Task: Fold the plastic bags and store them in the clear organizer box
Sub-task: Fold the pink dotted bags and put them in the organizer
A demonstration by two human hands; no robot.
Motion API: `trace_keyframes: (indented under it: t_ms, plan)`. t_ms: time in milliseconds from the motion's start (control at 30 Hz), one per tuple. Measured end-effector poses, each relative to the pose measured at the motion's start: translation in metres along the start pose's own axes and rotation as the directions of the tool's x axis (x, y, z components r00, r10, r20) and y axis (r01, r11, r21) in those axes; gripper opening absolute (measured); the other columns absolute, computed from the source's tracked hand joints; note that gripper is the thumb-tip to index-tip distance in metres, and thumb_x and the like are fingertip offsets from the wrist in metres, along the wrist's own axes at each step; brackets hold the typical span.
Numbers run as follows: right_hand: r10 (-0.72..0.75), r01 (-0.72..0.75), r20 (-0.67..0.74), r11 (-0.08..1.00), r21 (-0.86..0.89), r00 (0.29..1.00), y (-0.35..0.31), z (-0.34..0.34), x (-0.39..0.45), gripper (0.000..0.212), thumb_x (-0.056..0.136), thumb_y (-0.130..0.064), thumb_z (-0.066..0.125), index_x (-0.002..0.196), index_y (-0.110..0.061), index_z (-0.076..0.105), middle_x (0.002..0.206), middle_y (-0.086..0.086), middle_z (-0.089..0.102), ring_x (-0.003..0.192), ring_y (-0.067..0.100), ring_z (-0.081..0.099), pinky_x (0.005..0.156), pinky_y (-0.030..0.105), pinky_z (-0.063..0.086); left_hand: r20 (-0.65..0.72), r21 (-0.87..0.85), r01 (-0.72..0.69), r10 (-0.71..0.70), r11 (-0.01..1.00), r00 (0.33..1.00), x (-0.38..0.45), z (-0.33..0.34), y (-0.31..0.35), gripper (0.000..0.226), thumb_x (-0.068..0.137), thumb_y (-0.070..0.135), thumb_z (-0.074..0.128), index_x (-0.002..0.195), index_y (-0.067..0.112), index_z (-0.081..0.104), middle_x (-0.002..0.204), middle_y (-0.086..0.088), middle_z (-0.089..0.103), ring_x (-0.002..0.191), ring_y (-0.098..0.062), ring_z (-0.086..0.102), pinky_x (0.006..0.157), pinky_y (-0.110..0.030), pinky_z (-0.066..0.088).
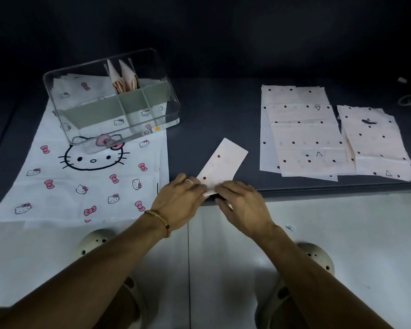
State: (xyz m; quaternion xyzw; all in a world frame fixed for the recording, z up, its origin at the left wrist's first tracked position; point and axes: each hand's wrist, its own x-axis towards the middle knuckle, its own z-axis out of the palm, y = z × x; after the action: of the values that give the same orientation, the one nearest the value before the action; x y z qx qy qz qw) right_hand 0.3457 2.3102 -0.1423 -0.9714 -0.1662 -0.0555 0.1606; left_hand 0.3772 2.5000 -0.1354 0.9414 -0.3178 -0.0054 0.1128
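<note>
Two hands' fingers [201, 186] pinching folded bag strip [221, 162], organizer box [112, 100] left, bag stacks [318, 134] right

I saw bare forearms without sleeves, a beaded bracelet [159, 220] of tan beads with one dark bead on the left wrist, a thin ring [189, 180], and pale perforated clogs [94, 243].

Glossy clear plastic organizer box [57, 96]; matt dark table [218, 110]; thin plastic bags [301, 138].
</note>
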Motion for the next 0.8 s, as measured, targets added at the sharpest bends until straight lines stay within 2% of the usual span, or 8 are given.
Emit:
trace_keyframes:
  t_ms: [67, 133, 200, 267, 367, 533, 700, 800]
  plan:
    - [0.070, -0.067, -0.037, 0.995, 0.076, 0.997, -0.004, 0.000, 0.005, 0.010, 0.077, -0.005, 0.075, 0.087, -0.008, 0.073, 0.083, 0.007, 0.072, 0.068, 0.025, 0.066, 0.062, 0.032, 0.057, 0.050, -0.184, 0.152, -0.145, 0.971, 0.988, 0.007, -0.003, 0.001, 0.032, 0.095, 0.040, 0.046, 0.102, 0.020, 0.070, 0.096, 0.001, 0.069, 0.085, -0.019, 0.058, 0.071, -0.034, 0.053]
    - [0.244, -0.229, -0.031, 0.941, 0.248, 0.969, -0.003, -0.001, 0.011, 0.004, 0.085, -0.005, 0.068, 0.086, -0.008, 0.070, 0.077, 0.005, 0.070, 0.061, 0.017, 0.061, 0.063, 0.019, 0.050, 0.155, -0.453, 0.332, -0.294, 0.827, 0.943, 0.015, -0.009, -0.002, 0.026, 0.086, 0.047, 0.055, 0.081, 0.027, 0.070, 0.071, 0.008, 0.067, 0.066, -0.011, 0.058, 0.059, -0.028, 0.049]
    - [0.441, -0.418, 0.037, 0.818, 0.396, 0.897, 0.004, -0.003, 0.019, 0.009, 0.091, -0.014, 0.062, 0.083, -0.013, 0.065, 0.073, -0.003, 0.065, 0.056, 0.005, 0.052, 0.058, 0.005, 0.036, 0.240, -0.664, 0.425, -0.363, 0.615, 0.900, 0.022, -0.012, -0.009, 0.015, 0.080, 0.037, 0.068, 0.065, 0.034, 0.067, 0.059, 0.014, 0.064, 0.057, -0.002, 0.057, 0.052, -0.017, 0.043]
    - [0.563, -0.539, 0.100, 0.702, 0.465, 0.820, 0.008, -0.004, 0.029, 0.010, 0.092, -0.020, 0.062, 0.082, -0.017, 0.063, 0.074, -0.008, 0.062, 0.061, 0.003, 0.054, 0.060, 0.007, 0.039, 0.292, -0.695, 0.486, -0.411, 0.529, 0.864, 0.030, -0.010, -0.013, 0.017, 0.085, 0.026, 0.068, 0.068, 0.025, 0.068, 0.073, 0.010, 0.071, 0.066, -0.004, 0.063, 0.063, -0.020, 0.051]
    - [0.669, -0.641, 0.094, 0.649, 0.409, 0.737, 0.007, -0.001, 0.048, 0.012, 0.092, -0.024, 0.061, 0.089, -0.015, 0.069, 0.083, -0.003, 0.069, 0.072, 0.010, 0.061, 0.074, 0.025, 0.053, 0.273, -0.594, 0.542, -0.484, 0.595, 0.831, 0.046, -0.002, -0.011, 0.028, 0.093, 0.022, 0.057, 0.075, 0.002, 0.060, 0.083, -0.012, 0.069, 0.071, -0.028, 0.065, 0.074, -0.041, 0.055]
    - [0.770, -0.756, 0.094, 0.583, 0.299, 0.631, 0.007, 0.007, 0.064, 0.018, 0.092, -0.022, 0.058, 0.094, -0.015, 0.074, 0.090, 0.004, 0.073, 0.081, 0.023, 0.067, 0.078, 0.030, 0.052, 0.217, -0.431, 0.585, -0.550, 0.687, 0.806, 0.065, 0.006, -0.006, 0.030, 0.094, 0.030, 0.053, 0.069, 0.014, 0.054, 0.073, -0.006, 0.059, 0.069, -0.021, 0.058, 0.068, -0.031, 0.051]
    - [0.752, -0.749, 0.107, 0.612, 0.255, 0.651, 0.009, 0.008, 0.069, 0.013, 0.090, -0.022, 0.061, 0.087, -0.018, 0.073, 0.087, 0.002, 0.073, 0.079, 0.023, 0.068, 0.073, 0.026, 0.051, 0.214, -0.318, 0.625, -0.588, 0.713, 0.780, 0.069, 0.006, -0.009, 0.021, 0.081, 0.031, 0.062, 0.068, 0.016, 0.067, 0.069, -0.001, 0.066, 0.069, -0.019, 0.061, 0.063, -0.026, 0.049]
    - [0.726, -0.730, 0.127, 0.637, 0.248, 0.676, 0.010, 0.010, 0.067, 0.007, 0.089, -0.021, 0.062, 0.086, -0.022, 0.068, 0.087, -0.001, 0.072, 0.080, 0.021, 0.067, 0.072, 0.027, 0.052, 0.110, -0.249, 0.600, -0.594, 0.760, 0.797, 0.063, 0.009, -0.010, 0.014, 0.070, 0.035, 0.066, 0.074, 0.023, 0.061, 0.077, 0.005, 0.063, 0.072, -0.016, 0.057, 0.057, -0.024, 0.040]
